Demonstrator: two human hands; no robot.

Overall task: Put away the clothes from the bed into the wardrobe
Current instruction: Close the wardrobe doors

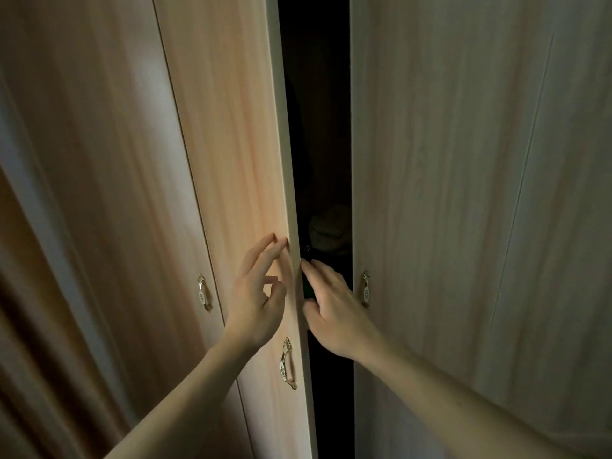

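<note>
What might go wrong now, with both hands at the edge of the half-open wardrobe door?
1. The right hand has its fingers in the narrow dark gap beside the door edge; if the door swings back, they may get pinched.
2. The left hand only touches the door face, away from the handle, so it may slip.
3. The inside is very dark; things stored there are hard to see.

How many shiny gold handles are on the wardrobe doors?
3. One handle is on the far-left door, one handle sits low on the part-open door by the left hand, and one handle is on the right door's edge. More may be out of view.
</note>
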